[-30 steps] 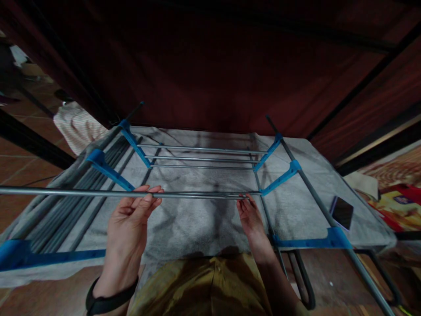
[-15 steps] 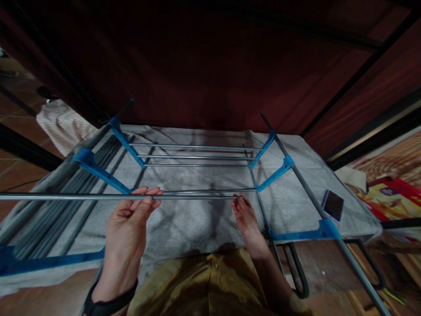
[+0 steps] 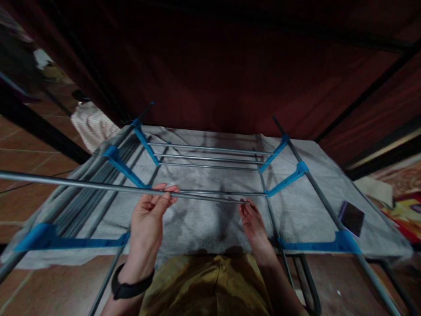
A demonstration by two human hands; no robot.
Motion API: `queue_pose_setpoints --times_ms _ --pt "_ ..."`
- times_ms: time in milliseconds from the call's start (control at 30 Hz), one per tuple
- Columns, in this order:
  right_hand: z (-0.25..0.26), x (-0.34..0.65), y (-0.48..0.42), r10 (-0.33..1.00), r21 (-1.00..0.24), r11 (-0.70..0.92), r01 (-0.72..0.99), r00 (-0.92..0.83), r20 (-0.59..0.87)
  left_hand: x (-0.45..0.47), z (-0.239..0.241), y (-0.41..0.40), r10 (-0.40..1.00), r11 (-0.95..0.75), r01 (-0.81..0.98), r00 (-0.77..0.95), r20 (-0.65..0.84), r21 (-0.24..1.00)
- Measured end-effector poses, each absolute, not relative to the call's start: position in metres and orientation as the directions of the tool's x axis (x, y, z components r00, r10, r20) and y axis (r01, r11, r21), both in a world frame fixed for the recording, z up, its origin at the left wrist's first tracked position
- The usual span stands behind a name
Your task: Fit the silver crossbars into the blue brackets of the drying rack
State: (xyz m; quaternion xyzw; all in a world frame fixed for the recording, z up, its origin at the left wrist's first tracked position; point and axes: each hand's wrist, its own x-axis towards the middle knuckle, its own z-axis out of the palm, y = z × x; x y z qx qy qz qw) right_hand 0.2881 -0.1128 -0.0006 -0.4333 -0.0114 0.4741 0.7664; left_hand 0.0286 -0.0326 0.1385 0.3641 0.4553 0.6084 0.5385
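A long grey metal tube (image 3: 88,184) runs across in front of me, its left end beyond the view. My left hand (image 3: 149,210), with a dark band on the wrist, pinches it between thumb and fingers. My right hand (image 3: 252,219) grips the tube's right end with its fingertips. Past the hands stands a rack frame of grey tubes with blue plastic brackets, among them a left bracket (image 3: 126,169) and a right bracket (image 3: 286,181). One crossbar (image 3: 223,193) joins those two, and several thinner bars (image 3: 210,157) span the farther pair.
A pile of loose grey tubes (image 3: 88,199) lies at the left on the grey cloth (image 3: 210,224) beneath the frame. A phone (image 3: 351,218) rests on the cloth at right. Behind hangs a dark red fabric wall (image 3: 210,79). Striped cloth (image 3: 94,125) is at far left.
My view has turned left, so the frame appears farther right. The held tube now slants, its left part raised and its right end lower. Both hands keep their grip.
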Motion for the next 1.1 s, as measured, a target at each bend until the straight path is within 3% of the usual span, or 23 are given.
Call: queue_pose_setpoints --times_ms 300,600,1100 --pt "-0.055 0.283 -0.126 0.761 -0.681 -0.133 -0.720 0.366 -0.536 0.047 0.129 -0.042 0.997 0.059 -0.410 -0.015 -0.072 0.910" --pt "-0.049 0.256 -0.128 0.790 -0.651 -0.274 -0.708 0.219 -0.572 0.053 0.110 -0.048 0.998 0.067 -0.426 0.025 -0.062 0.902" --pt "0.007 0.209 -0.128 0.871 -0.685 -0.258 -0.681 0.144 -0.471 0.042 0.099 -0.046 0.996 0.092 -0.371 0.053 -0.078 0.924"
